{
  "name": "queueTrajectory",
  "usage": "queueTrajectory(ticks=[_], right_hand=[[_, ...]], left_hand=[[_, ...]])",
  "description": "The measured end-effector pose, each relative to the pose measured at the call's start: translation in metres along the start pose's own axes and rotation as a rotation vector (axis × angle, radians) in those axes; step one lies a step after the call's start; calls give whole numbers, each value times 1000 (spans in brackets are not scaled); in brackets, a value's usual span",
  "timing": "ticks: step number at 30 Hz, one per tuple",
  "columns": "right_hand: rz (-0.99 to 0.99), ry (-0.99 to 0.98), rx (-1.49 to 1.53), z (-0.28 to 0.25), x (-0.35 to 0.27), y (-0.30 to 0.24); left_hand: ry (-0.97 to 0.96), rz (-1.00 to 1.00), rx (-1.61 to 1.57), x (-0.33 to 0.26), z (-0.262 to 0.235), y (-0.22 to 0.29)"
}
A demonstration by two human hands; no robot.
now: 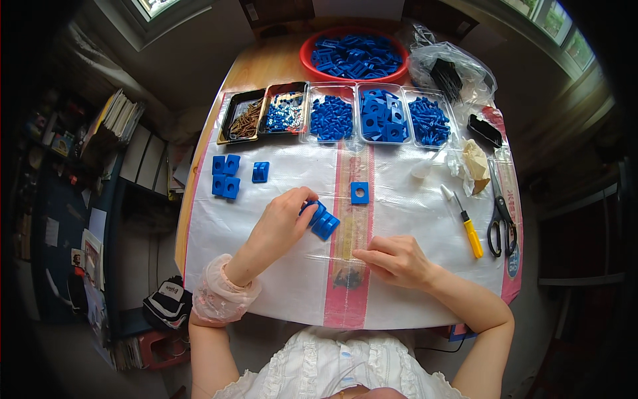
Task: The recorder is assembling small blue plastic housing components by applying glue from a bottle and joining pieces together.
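The left hand [287, 216] is clamping its grip on a blue plastic assembly [321, 220]; just right of that assembly, the right hand [393, 260] is lying empty, fingers loosely together, on the surface [412, 213].

Soft daylight from windows at the upper corners; centre sharp, rim dark, with bent fisheye edges.

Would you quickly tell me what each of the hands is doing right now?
Left hand: closed on a blue plastic part.
Right hand: empty, fingers loosely curled, resting on the table cover.
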State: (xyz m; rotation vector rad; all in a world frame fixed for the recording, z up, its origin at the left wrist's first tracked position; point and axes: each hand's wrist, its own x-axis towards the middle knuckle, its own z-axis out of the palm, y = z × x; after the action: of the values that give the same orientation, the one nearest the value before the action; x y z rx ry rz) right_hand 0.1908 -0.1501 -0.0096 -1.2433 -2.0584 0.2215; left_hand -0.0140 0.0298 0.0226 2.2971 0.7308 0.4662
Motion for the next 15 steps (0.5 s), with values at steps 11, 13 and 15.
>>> queueTrajectory(ticks=[11,13,15], right_hand=[[7,-19,19,-3,1,-2],[6,-24,20,-3,0,-1],[1,-24,25,-3,0,0]], left_hand=[[-103,-33,263,-10,-25,18],[-103,-10,280,-9,-26,16],[-128,-18,320,-7,-30,16]])
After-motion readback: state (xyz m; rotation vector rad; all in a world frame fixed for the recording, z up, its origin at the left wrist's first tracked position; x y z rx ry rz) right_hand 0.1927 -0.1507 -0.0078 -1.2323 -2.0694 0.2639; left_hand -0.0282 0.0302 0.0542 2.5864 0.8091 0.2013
